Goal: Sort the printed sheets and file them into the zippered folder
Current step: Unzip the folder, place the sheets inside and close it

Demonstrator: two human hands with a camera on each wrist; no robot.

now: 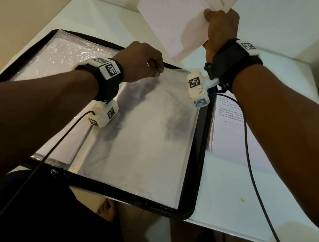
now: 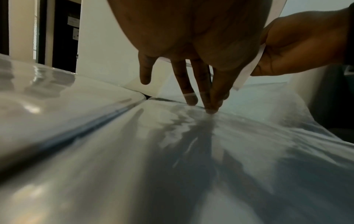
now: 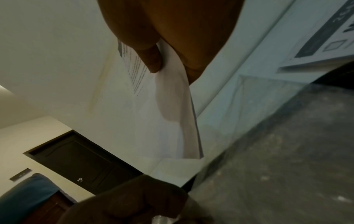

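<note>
The black-edged zippered folder [image 1: 204,148] lies open on the white table, showing clear plastic sleeves [image 1: 148,135]. At the far edge of the right-hand sleeve, my left hand [image 1: 157,68] pinches the plastic between thumb and fingertips [image 2: 210,106]. My right hand [image 1: 217,17] holds one printed sheet [image 1: 173,19] in the air beyond the folder, gripping it at its right edge. In the right wrist view the thumb [image 3: 151,60] presses on the sheet [image 3: 172,98]. The sheet's lower corner hangs just above the sleeve's far edge.
A stack of printed sheets [image 1: 229,135] lies on the table [image 1: 257,197] right of the folder, partly under my right forearm. Two black cables hang from the wrist cameras. Walls close off the back and the right. My foot [image 1: 107,209] shows below the table's near edge.
</note>
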